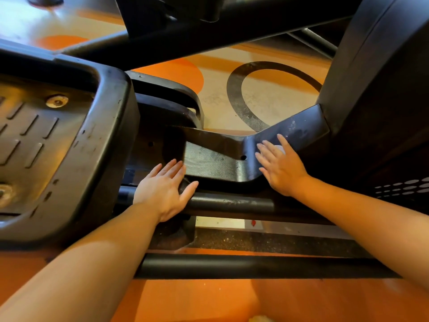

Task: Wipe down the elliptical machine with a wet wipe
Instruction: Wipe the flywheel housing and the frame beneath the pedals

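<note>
While the right hand (282,168) presses flat, fingers straight and spread, on the sloped black frame plate (220,159) of the elliptical machine (376,89), a pale sliver of wet wipe (279,148) shows under its fingers. The left hand (166,189) lies open too, fingers extended, its fingertips touching the plate's near-left edge and the thumb over a black tube (232,203) below. Left of both hands sits the large scuffed foot pedal (58,145). Beyond lies an orange and beige floor (216,94) with a dark ring marking.
</note>
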`<state>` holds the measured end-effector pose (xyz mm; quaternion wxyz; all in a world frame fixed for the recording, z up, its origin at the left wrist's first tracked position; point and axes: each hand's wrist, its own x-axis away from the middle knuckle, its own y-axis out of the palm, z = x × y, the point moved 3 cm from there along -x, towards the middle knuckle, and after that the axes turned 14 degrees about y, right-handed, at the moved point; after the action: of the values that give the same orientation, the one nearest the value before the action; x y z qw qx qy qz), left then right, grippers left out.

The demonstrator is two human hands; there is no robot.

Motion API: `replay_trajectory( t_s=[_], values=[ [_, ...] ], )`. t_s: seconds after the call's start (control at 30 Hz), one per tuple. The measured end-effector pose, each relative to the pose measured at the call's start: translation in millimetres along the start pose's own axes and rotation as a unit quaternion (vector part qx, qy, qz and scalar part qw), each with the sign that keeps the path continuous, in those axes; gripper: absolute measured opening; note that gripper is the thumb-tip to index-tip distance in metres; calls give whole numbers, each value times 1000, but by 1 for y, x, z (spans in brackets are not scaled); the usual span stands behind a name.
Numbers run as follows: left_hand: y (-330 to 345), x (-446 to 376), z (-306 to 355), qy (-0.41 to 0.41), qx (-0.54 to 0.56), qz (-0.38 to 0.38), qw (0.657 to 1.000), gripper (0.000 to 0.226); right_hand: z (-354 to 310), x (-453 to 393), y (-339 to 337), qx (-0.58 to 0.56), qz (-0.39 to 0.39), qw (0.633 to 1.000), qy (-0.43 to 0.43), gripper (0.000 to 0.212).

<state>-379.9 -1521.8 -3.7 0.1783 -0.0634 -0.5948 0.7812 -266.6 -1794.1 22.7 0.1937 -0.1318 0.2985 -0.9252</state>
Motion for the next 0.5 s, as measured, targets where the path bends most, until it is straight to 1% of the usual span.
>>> replay_trajectory(
  t_s=[0.1,0.17,0.23,0.3,0.37,0.43,0.5],
  values=[
    [1,-2,3,57,-24,0,998,92,10,4,1,-21,22,1000,2,60],
    [0,-3,6,100,-51,4,994,88,26,2,-1,-31,23,999,38,60],
    [-1,-5,8,145,-90,27,985,78,44,-4,-3,-45,23,995,85,59],
    [0,-6,8,170,-122,35,977,69,61,-12,-5,-67,32,990,121,58],
    [2,-7,9,202,-146,42,968,67,71,-16,-8,-87,39,984,150,57],
    [0,-7,14,236,-168,50,956,67,68,-15,-6,-72,44,984,158,57],
    [-2,-7,17,262,-193,51,944,67,56,-12,-3,-38,52,988,137,57]
  ],
)
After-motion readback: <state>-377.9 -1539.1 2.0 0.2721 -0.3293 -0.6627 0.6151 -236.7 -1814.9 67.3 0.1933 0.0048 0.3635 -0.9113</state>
